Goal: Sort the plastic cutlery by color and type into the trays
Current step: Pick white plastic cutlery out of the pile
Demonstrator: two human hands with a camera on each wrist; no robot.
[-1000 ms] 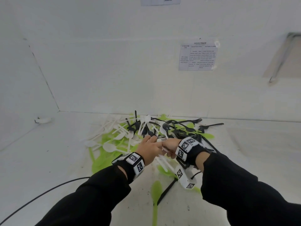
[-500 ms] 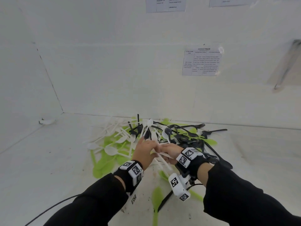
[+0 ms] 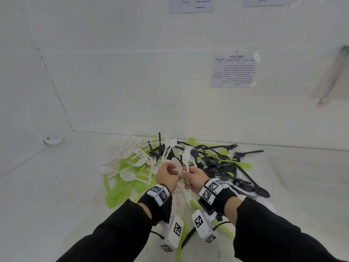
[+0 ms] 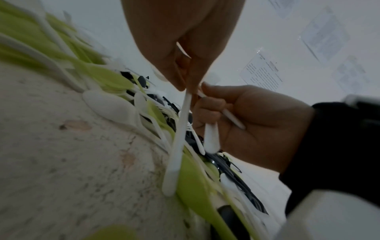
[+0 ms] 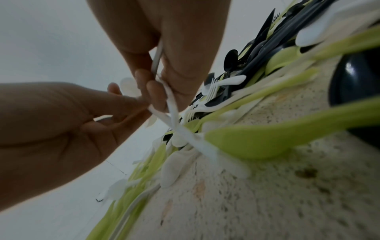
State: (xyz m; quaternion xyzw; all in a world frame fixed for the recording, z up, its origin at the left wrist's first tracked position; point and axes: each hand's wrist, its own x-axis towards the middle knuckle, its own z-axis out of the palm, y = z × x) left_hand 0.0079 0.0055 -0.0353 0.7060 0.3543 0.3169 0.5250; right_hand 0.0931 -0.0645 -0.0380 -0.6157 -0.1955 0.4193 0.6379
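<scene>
left hand point(image 3: 167, 175): pinched a white plastic spoon point(image 3: 177, 166)
right hand point(image 3: 194, 179): gripped thin white plastic cutlery handles point(image 4: 209, 138)
pile point(image 3: 213, 159): mixed white, green, black plastic cutlery

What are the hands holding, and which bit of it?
Both hold white plastic cutlery by the handles: left hand one white spoon, right hand a few white pieces.

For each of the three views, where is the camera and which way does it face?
Head: above, looking forward and down at the cutlery pile by the wall; both sleeves, left hand, right hand.
Left wrist: low, along the left hand; right hand opposite.
Right wrist: low, along the right hand; left hand opposite.
Shared: both hands gripping white cutlery.
</scene>
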